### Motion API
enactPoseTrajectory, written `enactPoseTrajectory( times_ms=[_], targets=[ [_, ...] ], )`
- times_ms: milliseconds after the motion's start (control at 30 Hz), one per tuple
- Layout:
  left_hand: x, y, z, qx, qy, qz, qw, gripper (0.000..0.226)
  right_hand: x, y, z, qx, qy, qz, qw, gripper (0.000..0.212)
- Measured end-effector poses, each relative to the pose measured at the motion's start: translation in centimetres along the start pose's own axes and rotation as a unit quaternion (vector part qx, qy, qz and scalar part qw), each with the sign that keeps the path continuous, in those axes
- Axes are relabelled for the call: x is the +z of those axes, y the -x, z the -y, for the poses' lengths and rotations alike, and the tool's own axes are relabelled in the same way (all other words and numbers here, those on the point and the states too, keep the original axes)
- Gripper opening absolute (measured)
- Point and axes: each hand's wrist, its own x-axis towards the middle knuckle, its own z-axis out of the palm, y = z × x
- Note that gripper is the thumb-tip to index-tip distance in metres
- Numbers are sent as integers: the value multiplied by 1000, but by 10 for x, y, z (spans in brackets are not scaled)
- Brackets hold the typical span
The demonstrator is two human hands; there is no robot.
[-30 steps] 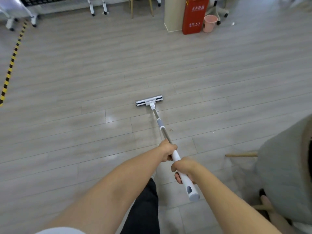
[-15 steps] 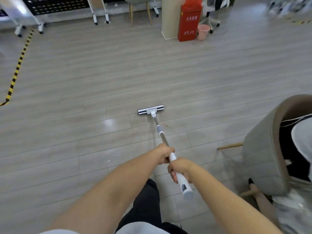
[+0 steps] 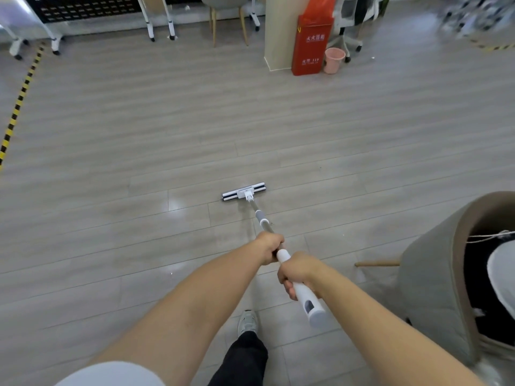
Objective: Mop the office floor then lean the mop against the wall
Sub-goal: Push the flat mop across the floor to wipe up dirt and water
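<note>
Mopping is the step in hand: we grip the mop handle (image 3: 302, 293) with both fists, left hand (image 3: 269, 246) just ahead of right hand (image 3: 298, 270), and the flat mop head (image 3: 244, 192) lies on the plank floor (image 3: 139, 121) ahead. Next, we judge, comes another stroke across unmopped boards.

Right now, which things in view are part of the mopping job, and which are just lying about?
Part of the job:
mop, its head flat on the boards
left hand and right hand, both gripping the mop's handle
floor

Just lying about:
red fire box
pink bin beside it
padded grey chair on the right
yellow-black tape on the left
</note>
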Motion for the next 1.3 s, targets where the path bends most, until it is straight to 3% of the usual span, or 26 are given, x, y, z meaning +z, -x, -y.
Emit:
enactPoseTrajectory(
  times_ms=[667,1133,1300],
  targets=[
    [-73,-122,-163,23,-24,-19,999,5,8,-113,181,5,-12,-13,1000,14],
    [-58,-204,-320,13,6,27,1000,6,-83,-208,324,23,82,-30,996,9],
    [-30,-244,-388,-44,10,44,998,4,-137,-245,380,53,197,-44,978,11]
  ],
)
